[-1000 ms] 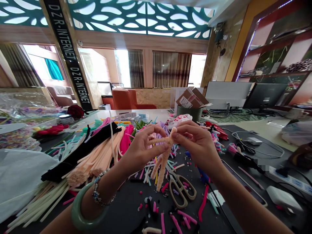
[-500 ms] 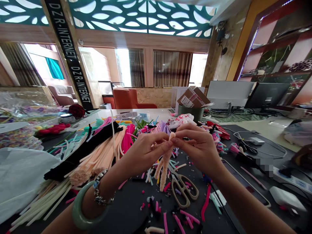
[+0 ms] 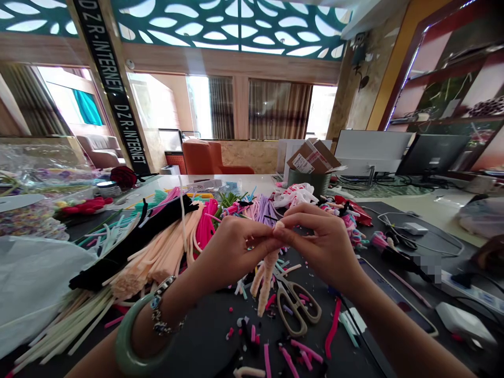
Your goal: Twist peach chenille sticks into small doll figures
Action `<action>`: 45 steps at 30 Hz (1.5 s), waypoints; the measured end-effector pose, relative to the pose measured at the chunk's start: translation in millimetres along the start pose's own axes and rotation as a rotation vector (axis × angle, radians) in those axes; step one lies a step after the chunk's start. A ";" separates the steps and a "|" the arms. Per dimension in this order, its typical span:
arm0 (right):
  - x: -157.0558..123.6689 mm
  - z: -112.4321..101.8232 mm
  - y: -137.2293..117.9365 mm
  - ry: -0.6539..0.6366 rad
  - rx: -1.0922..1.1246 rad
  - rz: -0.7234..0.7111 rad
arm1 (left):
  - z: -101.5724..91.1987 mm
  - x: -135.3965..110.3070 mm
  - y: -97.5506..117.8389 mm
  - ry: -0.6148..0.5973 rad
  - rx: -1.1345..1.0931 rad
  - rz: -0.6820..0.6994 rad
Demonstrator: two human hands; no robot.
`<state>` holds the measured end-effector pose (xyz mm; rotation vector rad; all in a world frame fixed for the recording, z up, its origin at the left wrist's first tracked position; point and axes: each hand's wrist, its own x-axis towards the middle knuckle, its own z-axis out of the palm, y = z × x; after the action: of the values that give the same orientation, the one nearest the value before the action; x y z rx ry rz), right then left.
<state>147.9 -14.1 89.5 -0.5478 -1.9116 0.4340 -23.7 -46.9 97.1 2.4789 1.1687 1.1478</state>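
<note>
A dark work table [image 3: 208, 336] fills the lower frame, and a bundle of peach chenille stems [image 3: 157, 262] is laid left of centre. The hands are brought closer than in the earlier frame, with the fingertips now meeting at centre. A peach chenille figure [image 3: 265, 283] is pinched between the left hand [image 3: 232, 252] and the right hand [image 3: 323, 247] (its top, seen earlier, is now almost hidden, with only a small tip showing). Its legs hang just left of the beige-handled scissors [image 3: 295, 310].
</note>
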 end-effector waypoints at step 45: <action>-1.8 -5.8 -10.1 0.268 -0.117 -0.169 | 27.6 -2.7 10.6 0.341 0.000 0.141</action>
<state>152.1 -23.2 95.8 -0.4891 -1.7140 0.1321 0.9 -51.5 81.2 2.4636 1.0794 1.6608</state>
